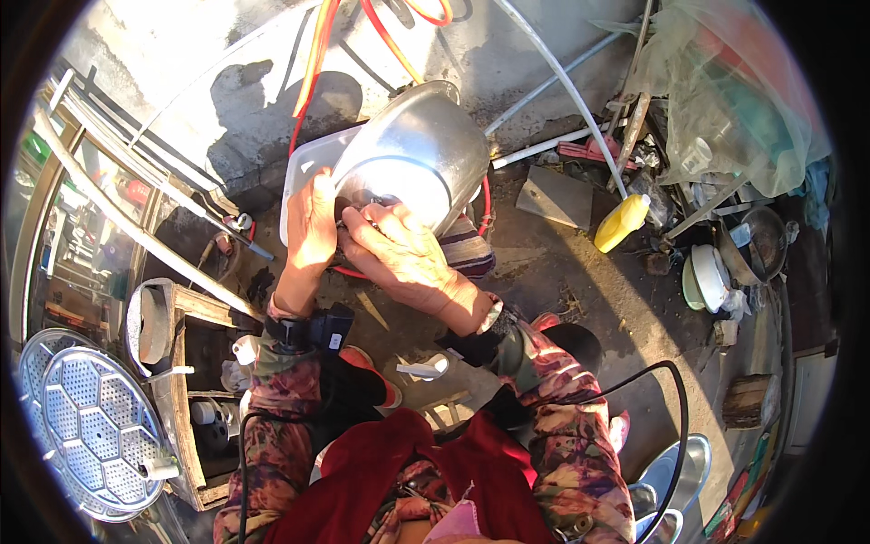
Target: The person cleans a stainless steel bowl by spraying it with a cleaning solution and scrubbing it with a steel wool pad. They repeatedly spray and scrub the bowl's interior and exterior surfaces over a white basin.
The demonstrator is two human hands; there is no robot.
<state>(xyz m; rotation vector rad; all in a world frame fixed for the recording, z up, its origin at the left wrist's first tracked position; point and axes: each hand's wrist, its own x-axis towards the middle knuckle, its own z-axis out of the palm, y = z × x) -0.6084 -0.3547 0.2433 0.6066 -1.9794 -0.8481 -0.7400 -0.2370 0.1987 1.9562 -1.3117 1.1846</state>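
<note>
A large shiny metal basin or pot (421, 163) is tilted on its side in front of me, against a translucent white plastic tub (299, 170). My left hand (312, 231) lies upright along the near left side of the metal vessel. Close beside it, my right hand (397, 251) has its fingers bent around something small and dark at the vessel's surface; what it is cannot be made out. The fingertips of both hands nearly meet there. A striped cloth (469, 248) lies beneath the vessel, to the right of my right hand.
Red hose (387, 41) hangs by the wall. At right are a yellow plastic bottle (622, 223), a flat slab (555, 197), and pans with a white bowl (710, 277). Perforated metal steamer trays (102, 428) and a wooden crate (180, 401) stand left. A white-handled item (425, 368) lies near my feet.
</note>
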